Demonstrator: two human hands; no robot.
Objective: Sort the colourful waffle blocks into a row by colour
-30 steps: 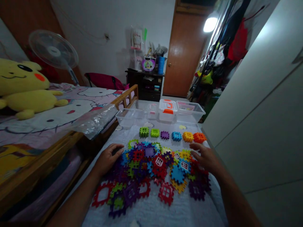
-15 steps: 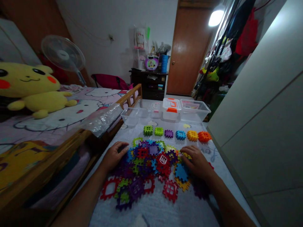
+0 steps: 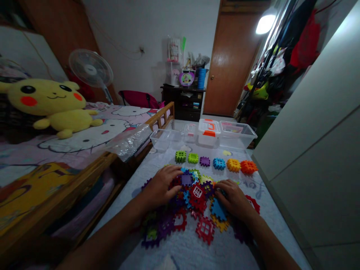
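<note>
A pile of toothed plastic building tiles lies on the cloth in front of me, with a red window tile [image 3: 197,192] on top and a purple tile [image 3: 186,179] behind it. My left hand [image 3: 163,186] reaches over the pile's left side, thumb and fingers apart, with nothing visible between them. At the right side, my right hand [image 3: 231,195] rests with bent fingers on the tiles, a gap showing between thumb and fingers. Just below it is a blue tile [image 3: 218,209]. A pink window tile [image 3: 205,229] lies closer to me. The tiles under both palms are hidden.
Behind the pile stands a row of assembled blocks, from a green block [image 3: 180,156] to an orange block [image 3: 249,167]. Farther back are clear plastic boxes, one a lidded box [image 3: 208,132] with orange clips. A wooden bed rail [image 3: 112,159] runs along the left; a pale cabinet [image 3: 317,150] stands right.
My left hand has moved right, from the pile's left edge to over its tiles. My right hand stays at the right side, its fingers more bent. The view has turned slightly left.
</note>
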